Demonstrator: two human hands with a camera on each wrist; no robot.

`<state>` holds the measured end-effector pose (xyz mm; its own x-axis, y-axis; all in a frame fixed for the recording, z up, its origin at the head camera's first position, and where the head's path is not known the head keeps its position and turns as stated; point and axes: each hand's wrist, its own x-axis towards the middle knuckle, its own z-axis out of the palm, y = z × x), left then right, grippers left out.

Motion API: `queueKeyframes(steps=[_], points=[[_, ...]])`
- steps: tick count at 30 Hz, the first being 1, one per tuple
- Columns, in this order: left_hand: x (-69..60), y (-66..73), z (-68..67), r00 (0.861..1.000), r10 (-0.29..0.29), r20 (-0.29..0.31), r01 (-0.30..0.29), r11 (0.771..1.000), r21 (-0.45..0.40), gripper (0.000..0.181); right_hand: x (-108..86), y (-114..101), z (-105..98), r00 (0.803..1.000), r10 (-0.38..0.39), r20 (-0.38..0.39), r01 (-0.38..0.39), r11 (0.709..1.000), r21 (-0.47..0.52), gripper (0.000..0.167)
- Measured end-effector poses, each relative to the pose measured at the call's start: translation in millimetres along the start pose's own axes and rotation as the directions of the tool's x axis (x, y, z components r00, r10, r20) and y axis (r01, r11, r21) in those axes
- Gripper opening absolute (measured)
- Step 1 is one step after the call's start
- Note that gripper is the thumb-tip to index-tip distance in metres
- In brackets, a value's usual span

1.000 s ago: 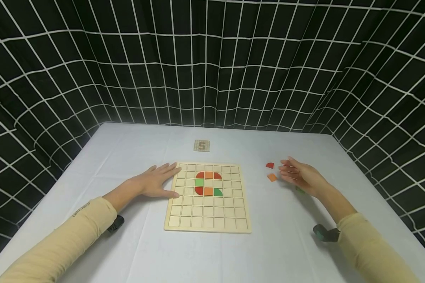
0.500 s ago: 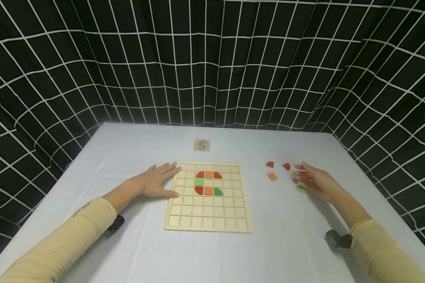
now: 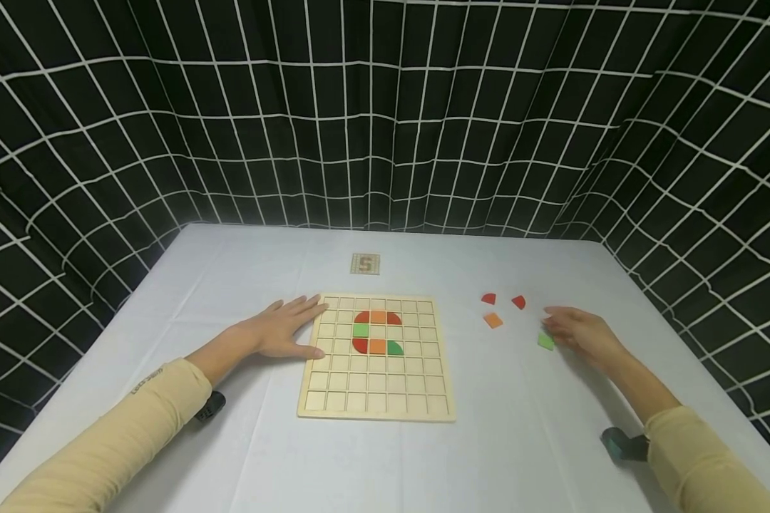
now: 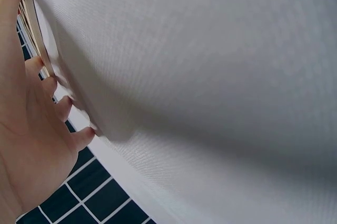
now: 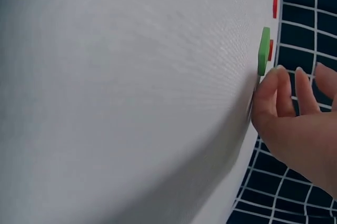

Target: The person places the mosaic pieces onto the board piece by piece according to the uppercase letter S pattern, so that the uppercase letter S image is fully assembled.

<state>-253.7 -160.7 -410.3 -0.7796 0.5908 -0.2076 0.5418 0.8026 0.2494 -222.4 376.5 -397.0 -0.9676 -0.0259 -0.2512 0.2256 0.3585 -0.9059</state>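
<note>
My left hand rests at the left edge of a wooden grid board, fingers spread, fingertips and thumb on its rim. Set in the board are dark red, orange, light green and dark green tiles in a curved figure. My right hand is low over the cloth beside a loose light green tile. In the right wrist view, the thumb and forefinger tips come close together just short of the green tile; nothing shows clearly between them. What lies under this hand is hidden.
Two red quarter-round tiles and an orange square tile lie left of my right hand. Behind the board lies a small card with an S- or 5-like figure. Black gridded curtains surround the white table.
My right hand has moved right and nearer to me, away from the red and orange tiles. A second red tile and the light green tile now show. The left hand stays put.
</note>
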Motion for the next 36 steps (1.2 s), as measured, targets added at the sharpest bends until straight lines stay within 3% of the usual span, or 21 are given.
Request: queueKeyframes(steps=[3,7,17,21,28,32,36], points=[[-0.2,0.2,-0.4,1.000,0.000,0.001,0.000,1.000,-0.002,0.099,-2.8,1.1,1.7,1.000,-0.009,-0.010,0.008,0.991,-0.130,0.063],[-0.9,0.7,-1.0,1.000,0.002,0.000,-0.002,1.000,-0.003,0.099,-5.7,3.2,2.7,0.999,-0.054,0.000,0.052,0.954,-0.294,0.056],[-0.1,0.2,-1.2,1.000,-0.006,0.006,0.006,1.000,0.001,0.100,-8.9,5.8,8.6,0.990,-0.144,0.003,0.127,0.865,-0.486,0.048],[0.6,-0.4,-0.4,1.000,-0.004,0.005,0.004,1.000,0.003,0.100,-8.7,5.8,9.4,0.980,-0.196,0.024,0.180,0.837,-0.517,0.044],[1.2,-0.4,0.1,1.000,-0.002,0.002,0.002,1.000,0.006,0.100,-6.3,6.9,6.9,0.973,-0.225,0.041,0.211,0.816,-0.538,0.044],[0.3,-0.2,0.1,1.000,0.000,0.001,0.000,1.000,0.001,0.099,-5.2,6.7,4.8,0.972,-0.235,0.026,0.212,0.813,-0.542,0.042],[-0.3,-0.5,0.3,1.000,0.001,-0.001,-0.001,1.000,-0.001,0.099,-4.7,6.9,4.3,0.961,-0.277,-0.007,0.224,0.791,-0.569,0.034]])
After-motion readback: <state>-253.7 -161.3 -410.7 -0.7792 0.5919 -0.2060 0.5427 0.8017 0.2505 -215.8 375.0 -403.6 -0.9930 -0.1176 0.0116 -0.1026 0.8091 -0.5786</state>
